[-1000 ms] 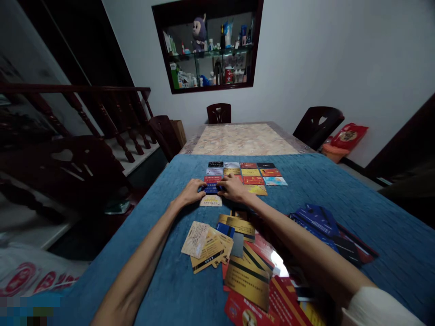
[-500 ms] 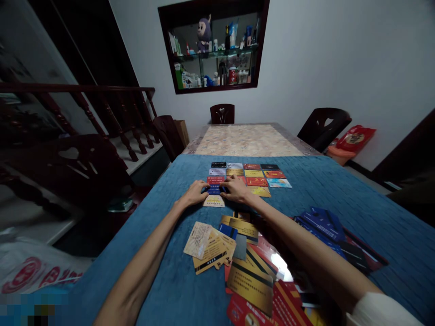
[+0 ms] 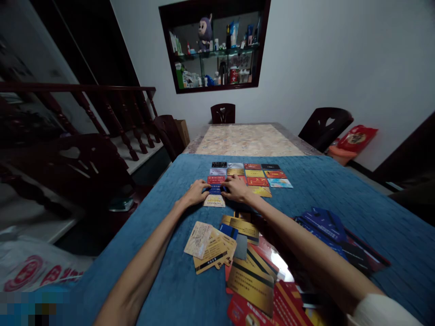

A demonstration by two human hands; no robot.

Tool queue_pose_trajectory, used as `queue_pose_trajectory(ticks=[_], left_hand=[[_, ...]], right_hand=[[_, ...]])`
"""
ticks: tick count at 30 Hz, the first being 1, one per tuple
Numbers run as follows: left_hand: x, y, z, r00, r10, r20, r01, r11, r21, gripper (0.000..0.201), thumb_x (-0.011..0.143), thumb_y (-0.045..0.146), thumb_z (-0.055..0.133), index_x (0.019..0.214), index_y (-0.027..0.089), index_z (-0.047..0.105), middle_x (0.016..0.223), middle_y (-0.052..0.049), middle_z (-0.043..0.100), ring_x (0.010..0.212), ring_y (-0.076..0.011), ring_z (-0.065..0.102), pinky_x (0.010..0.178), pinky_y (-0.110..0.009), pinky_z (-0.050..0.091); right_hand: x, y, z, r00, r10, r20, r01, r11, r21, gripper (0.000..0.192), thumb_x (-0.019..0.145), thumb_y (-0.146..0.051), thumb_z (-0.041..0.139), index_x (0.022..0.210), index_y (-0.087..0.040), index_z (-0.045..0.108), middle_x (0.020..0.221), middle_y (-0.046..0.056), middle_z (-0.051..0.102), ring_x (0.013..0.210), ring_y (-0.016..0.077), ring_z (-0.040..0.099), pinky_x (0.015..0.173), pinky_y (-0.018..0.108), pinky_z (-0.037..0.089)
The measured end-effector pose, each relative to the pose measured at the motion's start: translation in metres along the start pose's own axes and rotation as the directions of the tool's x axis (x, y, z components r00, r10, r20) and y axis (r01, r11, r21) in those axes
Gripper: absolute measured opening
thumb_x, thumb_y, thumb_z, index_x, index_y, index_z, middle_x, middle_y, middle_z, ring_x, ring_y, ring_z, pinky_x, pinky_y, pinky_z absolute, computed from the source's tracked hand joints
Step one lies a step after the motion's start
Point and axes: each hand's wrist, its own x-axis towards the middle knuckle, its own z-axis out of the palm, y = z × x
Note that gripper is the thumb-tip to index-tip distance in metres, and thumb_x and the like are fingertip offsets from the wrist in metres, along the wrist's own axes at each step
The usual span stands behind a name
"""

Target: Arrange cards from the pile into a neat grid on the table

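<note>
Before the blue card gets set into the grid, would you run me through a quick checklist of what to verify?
1. Both hands on blue card: left hand and right hand at its ends: ok.
2. Card square with the rows: cannot tell, fingers cover it.
3. Grid of cards undisturbed: ok.
4. Beige card below lies apart: ok.
5. Loose pile within reach: ok.
</note>
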Motion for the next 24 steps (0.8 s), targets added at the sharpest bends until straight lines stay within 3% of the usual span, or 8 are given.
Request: queue_pose_trajectory(ticks=[16, 24], left_hand=[[-0.002, 0.003, -0.003, 1.000, 0.003, -0.012, -0.003, 1.000, -0.021, 0.030, 0.083, 0.021, 0.053, 0.106, 0.016, 0.071, 0.111, -0.011, 0.067, 0.106, -0.0246, 0.060, 0.100, -0.039, 0.046], [-0.002, 0.006, -0.006, 0.998, 0.020, -0.059, -0.021, 1.000, -0.016, 0.027, 0.083, 0.020, 0.052, 0.102, 0.016, 0.072, 0.106, -0.010, 0.064, 0.100, -0.0220, 0.061, 0.097, -0.036, 0.048]], right_hand=[[-0.003, -0.003, -0.006, 1.000, -0.002, 0.014, 0.002, 1.000, -0.013, 0.038, 0.088, -0.039, 0.054, 0.120, -0.022, 0.066, 0.122, 0.013, 0.061, 0.115, 0.0330, 0.044, 0.084, 0.040, 0.040], [-0.021, 0.001, -0.021, 0.999, -0.005, -0.051, 0.005, 1.000, 0.004, 0.035, 0.089, -0.032, 0.054, 0.121, -0.023, 0.066, 0.124, 0.012, 0.061, 0.115, 0.0324, 0.042, 0.086, 0.042, 0.037]])
